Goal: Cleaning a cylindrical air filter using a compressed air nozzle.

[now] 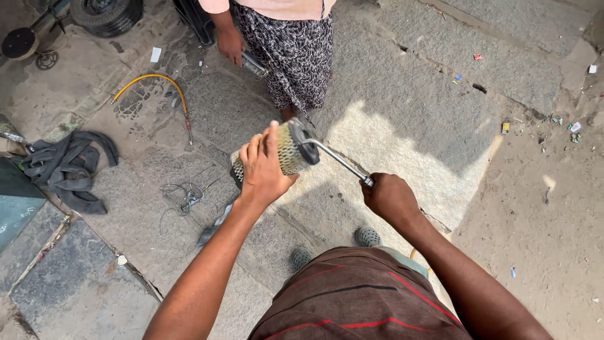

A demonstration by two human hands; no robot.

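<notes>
Fingers of the left hand [264, 169] wrap the light, crushable round yellow mesh filter [284, 150]; the right hand [389, 196] fists shut on a thin silver metal nozzle [336, 160] touching its black end.

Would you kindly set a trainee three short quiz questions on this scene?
1. True or false: the left hand grips the filter.
2. What does the right hand hold? A) the yellow hose B) the metal nozzle C) the tyre
3. Fill in: the nozzle's tip points at the filter's ____ cap.
Key: 1 true; 2 B; 3 end.
</notes>
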